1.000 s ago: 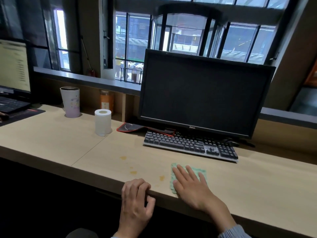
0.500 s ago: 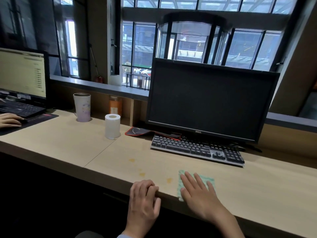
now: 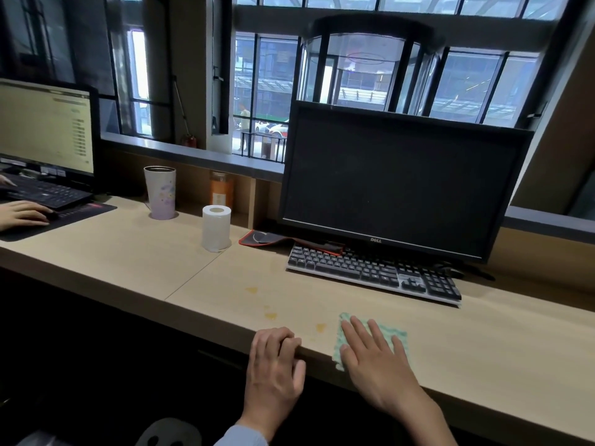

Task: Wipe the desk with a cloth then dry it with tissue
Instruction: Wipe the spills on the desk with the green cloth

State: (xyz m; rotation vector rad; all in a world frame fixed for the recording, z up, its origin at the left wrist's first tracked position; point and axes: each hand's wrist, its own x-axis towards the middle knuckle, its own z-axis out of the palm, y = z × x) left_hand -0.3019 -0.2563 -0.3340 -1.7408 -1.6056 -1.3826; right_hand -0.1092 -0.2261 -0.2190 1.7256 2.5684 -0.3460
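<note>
The right hand [image 3: 375,362] lies flat, fingers straight and spread, pressing the green cloth [image 3: 399,337] onto the desk [image 3: 483,349] near its front edge. The left hand [image 3: 273,365] grips that edge just beside it, fingers curled over the top. A few yellow spots [image 3: 270,315] mark the desk just left of the cloth. The tissue roll [image 3: 216,228] stands upright farther back, left of the keyboard [image 3: 373,272].
</note>
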